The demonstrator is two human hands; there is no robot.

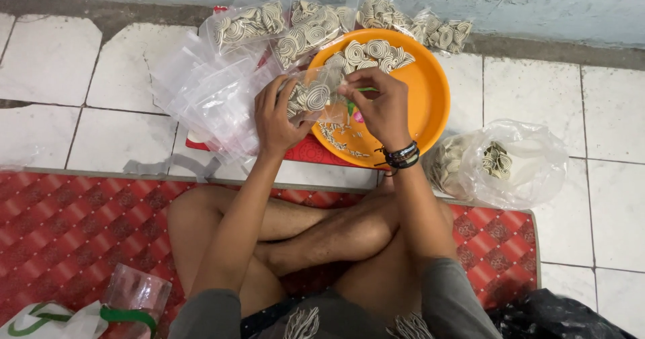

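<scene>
My left hand [277, 116] grips a small clear plastic bag [314, 96] partly filled with round spiral-patterned cookies. My right hand [381, 104] pinches the bag's open top edge, over an orange round tray [430, 100]. A pile of loose spiral cookies [371, 55] lies at the far side of the tray. Dark bracelets circle my right wrist. I sit cross-legged, and both forearms reach forward over my knees.
Several filled cookie bags [306, 26] lie along the wall behind the tray. A heap of empty clear bags [208, 97] sits left of it. A big clear sack of cookies [500, 161] rests at right. A red patterned mat [74, 225] covers the tiled floor.
</scene>
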